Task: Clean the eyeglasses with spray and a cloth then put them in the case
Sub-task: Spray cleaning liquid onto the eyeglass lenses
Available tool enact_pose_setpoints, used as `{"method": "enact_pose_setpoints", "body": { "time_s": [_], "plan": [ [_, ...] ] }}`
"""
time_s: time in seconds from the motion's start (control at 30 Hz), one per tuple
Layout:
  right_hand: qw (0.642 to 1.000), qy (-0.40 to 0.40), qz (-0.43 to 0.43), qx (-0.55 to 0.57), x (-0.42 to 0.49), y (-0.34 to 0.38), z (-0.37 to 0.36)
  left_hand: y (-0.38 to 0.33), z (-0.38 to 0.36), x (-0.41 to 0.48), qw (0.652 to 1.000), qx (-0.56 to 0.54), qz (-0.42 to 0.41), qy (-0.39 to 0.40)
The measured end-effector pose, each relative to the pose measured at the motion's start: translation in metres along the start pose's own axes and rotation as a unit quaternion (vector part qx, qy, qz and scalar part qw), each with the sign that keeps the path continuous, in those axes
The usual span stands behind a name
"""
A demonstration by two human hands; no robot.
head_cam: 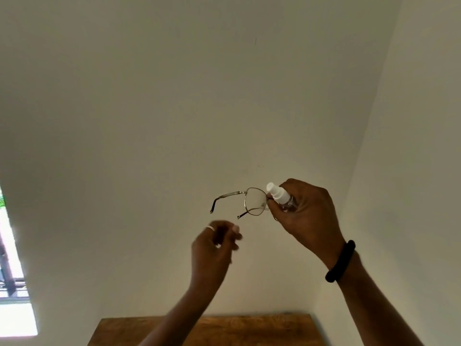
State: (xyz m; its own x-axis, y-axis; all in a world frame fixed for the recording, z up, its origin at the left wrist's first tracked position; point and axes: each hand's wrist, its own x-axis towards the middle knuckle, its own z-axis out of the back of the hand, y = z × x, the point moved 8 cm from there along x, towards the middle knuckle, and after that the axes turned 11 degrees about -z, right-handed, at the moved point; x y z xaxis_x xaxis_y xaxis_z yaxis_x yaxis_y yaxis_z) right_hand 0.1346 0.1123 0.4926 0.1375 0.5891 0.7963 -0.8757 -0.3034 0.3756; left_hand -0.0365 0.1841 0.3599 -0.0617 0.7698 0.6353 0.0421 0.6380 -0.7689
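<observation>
The gold-rimmed eyeglasses [254,201] are raised in front of the pale wall, temples unfolded and pointing left. My right hand [308,217] holds them by their right side, and its fingers also wrap a small clear spray bottle [277,194] with a white nozzle that tilts up to the left beside the lens. My left hand [214,245] hovers just below the temple tips, blurred, its fingers loosely curled and nothing visible in them; it does not touch the glasses. No cloth or case is in view.
The far edge of a wooden table [262,330] shows at the bottom. Pale walls meet in a corner on the right. A bright window [12,283] is at the lower left. A black band [340,262] circles my right wrist.
</observation>
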Motion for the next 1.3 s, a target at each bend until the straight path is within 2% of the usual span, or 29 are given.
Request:
{"method": "enact_pose_setpoints", "body": {
  "time_s": [0.03, 0.1, 0.17, 0.37, 0.67, 0.8, 0.97, 1.1, 1.2, 1.3],
  "plan": [
    [1.0, 0.005, -0.003, 0.014, 0.0, -0.001, -0.001, 0.011, -0.016, -0.008, 0.993, -0.057, 0.084, 0.052],
    [0.999, 0.014, -0.01, 0.035, -0.001, -0.003, -0.001, 0.023, -0.047, -0.028, 0.949, -0.164, 0.225, 0.148],
    [0.998, 0.02, -0.012, 0.053, -0.003, -0.002, -0.001, 0.023, -0.07, -0.038, 0.906, -0.249, 0.286, 0.19],
    [0.99, 0.039, -0.039, 0.128, -0.007, -0.005, -0.004, 0.003, -0.111, -0.028, 0.828, -0.427, 0.321, 0.168],
    [0.989, 0.035, -0.025, 0.141, -0.01, -0.008, 0.001, 0.003, -0.114, -0.015, 0.807, -0.496, 0.295, 0.125],
    [0.986, 0.025, -0.036, 0.16, -0.013, -0.014, 0.0, -0.001, -0.108, -0.012, 0.824, -0.484, 0.276, 0.106],
    [0.963, 0.014, -0.079, 0.258, -0.017, -0.026, -0.001, 0.0, -0.085, 0.001, 0.902, -0.378, 0.205, 0.042],
    [0.908, 0.022, -0.164, 0.385, -0.025, -0.05, -0.016, -0.007, -0.051, 0.015, 0.966, -0.244, 0.079, -0.027],
    [0.839, 0.053, -0.215, 0.497, -0.034, -0.063, -0.031, -0.024, -0.034, 0.023, 0.982, -0.183, -0.003, -0.037],
    [0.787, 0.101, -0.22, 0.568, -0.038, -0.061, -0.042, -0.041, -0.027, 0.027, 0.989, -0.131, -0.054, -0.037]
  ]
}}
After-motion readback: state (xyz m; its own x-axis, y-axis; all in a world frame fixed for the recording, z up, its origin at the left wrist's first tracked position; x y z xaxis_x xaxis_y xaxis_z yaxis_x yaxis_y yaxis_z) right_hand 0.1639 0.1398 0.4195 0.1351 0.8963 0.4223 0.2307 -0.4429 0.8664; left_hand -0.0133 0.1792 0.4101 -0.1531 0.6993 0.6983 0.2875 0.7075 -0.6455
